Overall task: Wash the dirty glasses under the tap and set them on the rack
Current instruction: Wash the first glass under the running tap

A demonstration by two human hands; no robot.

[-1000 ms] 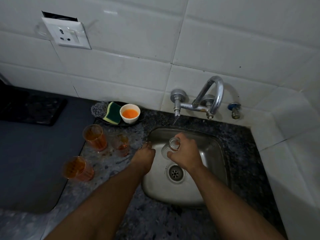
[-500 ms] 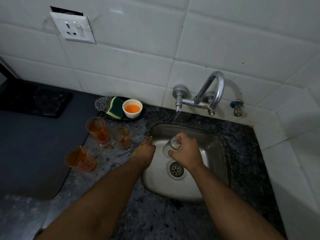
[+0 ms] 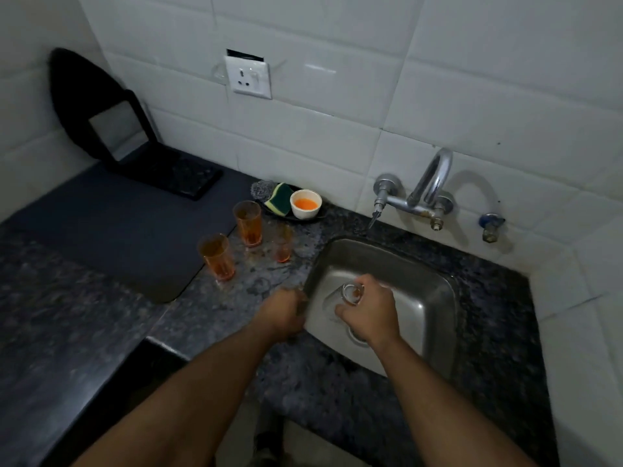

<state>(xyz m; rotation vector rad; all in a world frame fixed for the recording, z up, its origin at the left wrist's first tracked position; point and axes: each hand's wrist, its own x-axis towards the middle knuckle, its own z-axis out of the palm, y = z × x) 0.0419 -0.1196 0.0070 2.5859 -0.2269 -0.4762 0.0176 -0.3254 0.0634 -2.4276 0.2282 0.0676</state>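
Clear glass, held over the steel sink, lies tilted nearly on its side, long axis running from lower right to upper left, its mouth facing up toward the camera. The right hand has its fingers clamped round it. The left hand rests at the sink's left rim; blur hides how its fingers lie. Three orange-stained glasses stand upright on the speckled worktop, left of the sink.

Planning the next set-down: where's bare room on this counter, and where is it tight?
Free: the dark mat between the laptop and the glasses; the counter right of the sink. Crowded: the strip between mat and sink, with three glasses, sponge and bowl.
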